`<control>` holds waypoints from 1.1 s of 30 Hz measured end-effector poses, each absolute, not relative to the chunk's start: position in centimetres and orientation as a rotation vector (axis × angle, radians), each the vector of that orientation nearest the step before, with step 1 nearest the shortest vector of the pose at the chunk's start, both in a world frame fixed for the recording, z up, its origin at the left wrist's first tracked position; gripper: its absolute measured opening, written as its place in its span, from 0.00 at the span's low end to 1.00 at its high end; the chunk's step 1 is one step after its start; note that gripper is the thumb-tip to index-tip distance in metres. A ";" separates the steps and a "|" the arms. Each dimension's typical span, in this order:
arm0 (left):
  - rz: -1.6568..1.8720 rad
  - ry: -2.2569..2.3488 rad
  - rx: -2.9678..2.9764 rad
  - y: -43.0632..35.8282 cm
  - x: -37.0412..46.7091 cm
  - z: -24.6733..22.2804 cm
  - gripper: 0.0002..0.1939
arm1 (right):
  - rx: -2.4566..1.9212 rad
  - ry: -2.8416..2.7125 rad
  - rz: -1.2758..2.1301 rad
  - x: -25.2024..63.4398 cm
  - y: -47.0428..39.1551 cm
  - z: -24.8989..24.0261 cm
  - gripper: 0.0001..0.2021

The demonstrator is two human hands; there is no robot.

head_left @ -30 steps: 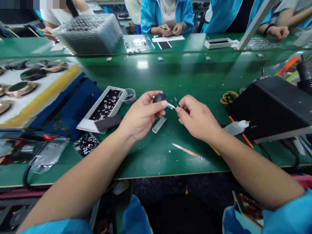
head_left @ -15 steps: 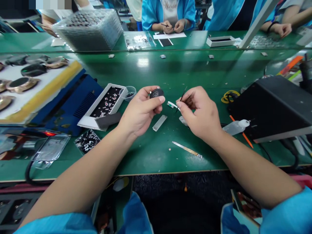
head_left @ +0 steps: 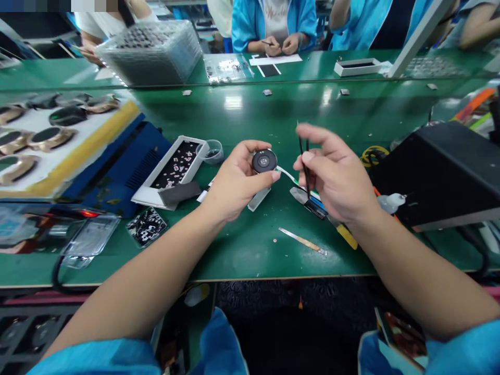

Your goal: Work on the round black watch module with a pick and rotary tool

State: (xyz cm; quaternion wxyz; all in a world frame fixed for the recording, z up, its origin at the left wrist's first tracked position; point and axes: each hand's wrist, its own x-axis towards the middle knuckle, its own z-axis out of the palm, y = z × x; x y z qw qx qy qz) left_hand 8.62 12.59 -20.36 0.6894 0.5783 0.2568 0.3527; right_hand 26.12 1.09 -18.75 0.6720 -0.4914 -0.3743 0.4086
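My left hand (head_left: pixel 241 179) grips a round black smartwatch body (head_left: pixel 264 161) by its edge, thumb in front, with the sensor side turned up towards me. In my right hand (head_left: pixel 338 172) is a pair of black tweezers (head_left: pixel 305 169), pinched between thumb and fingers to the right of the watch and apart from it. Below the tweezers lie a white-and-green toothbrush-like stick (head_left: pixel 288 175) and a dark flat piece (head_left: pixel 315 209), partly covered by my right hand. A small clear strip (head_left: pixel 259 199) rests under my left hand.
A white box of small parts (head_left: pixel 177 164), a clear cup (head_left: pixel 213 151) and a blue stand with watches (head_left: pixel 117 172) are left. A blade-like tool (head_left: pixel 302 241) lies in front. A black box (head_left: pixel 449 172) and bottle (head_left: pixel 391 202) stand right. A co-worker (head_left: pixel 273 31) sits opposite.
The watch body has turned so its round back faces me more. My right hand has moved right with the tweezers and lifted its index finger, uncovering the dark piece beneath.
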 end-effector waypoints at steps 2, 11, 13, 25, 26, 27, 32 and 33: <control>0.762 0.550 1.342 12.4 8.6 -20.7 0.40 | -0.967 -0.789 1.022 26.5 1.3 -18.7 0.13; 0.749 0.498 1.555 11.8 8.2 -21.0 0.36 | -0.815 -0.795 0.960 26.8 1.5 -19.7 0.20; 0.752 0.506 1.566 11.8 8.2 -21.0 0.36 | -0.804 -0.811 0.905 26.6 1.7 -20.3 0.22; 0.752 0.555 1.537 11.6 8.4 -21.0 0.37 | -0.869 -0.792 0.834 26.0 1.8 -20.7 0.24; 0.753 0.551 1.539 11.6 8.3 -21.1 0.38 | -0.874 -0.798 0.851 25.9 1.8 -20.7 0.24; 0.755 0.545 1.543 11.6 8.3 -21.1 0.37 | -0.879 -0.805 0.869 25.8 1.8 -20.7 0.25; 0.757 0.512 1.582 11.6 8.2 -21.3 0.35 | -0.897 -0.858 0.847 25.3 1.6 -21.0 0.24; 0.757 0.504 1.590 11.6 8.2 -21.3 0.35 | -0.902 -0.879 0.806 25.2 1.5 -21.0 0.23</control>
